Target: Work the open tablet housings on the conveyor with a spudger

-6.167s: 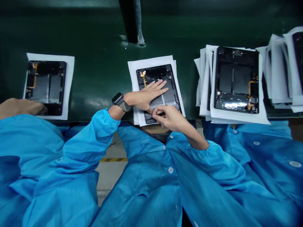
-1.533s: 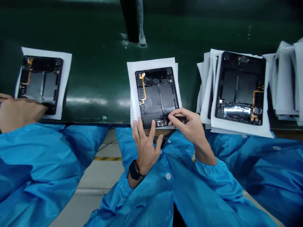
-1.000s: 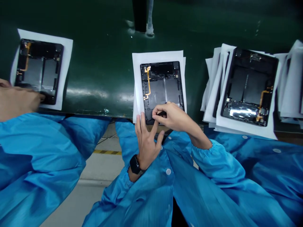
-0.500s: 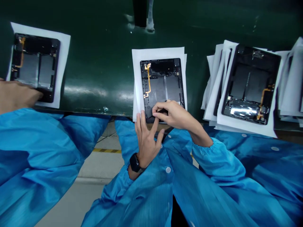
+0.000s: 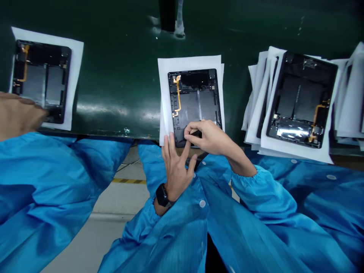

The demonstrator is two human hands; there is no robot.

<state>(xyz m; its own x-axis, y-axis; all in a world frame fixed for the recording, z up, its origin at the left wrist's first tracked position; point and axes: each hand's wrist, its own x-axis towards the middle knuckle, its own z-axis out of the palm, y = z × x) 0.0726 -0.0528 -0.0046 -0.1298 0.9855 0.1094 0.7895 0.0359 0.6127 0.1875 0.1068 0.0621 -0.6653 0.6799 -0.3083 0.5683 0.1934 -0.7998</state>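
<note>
– What is found around the opened tablet (image 5: pixel 189 106), laid on paper (image 5: pixel 163 87)?
– Tablets (image 5: pixel 301 91) are stacked to its right; its lower edge is blocked by the right hand (image 5: pixel 209 137), a dark tool (image 5: pixel 196 133) pinched. The left hand (image 5: pixel 176 170) is spread at its lower-left corner.
– Changed?
– The circuit board seen earlier is hidden.

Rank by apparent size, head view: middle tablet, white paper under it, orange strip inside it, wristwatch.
1. White paper, by outline; partly covered
2. Middle tablet
Unranked below: orange strip is longer but thinner; wristwatch is shorter but wider.
</note>
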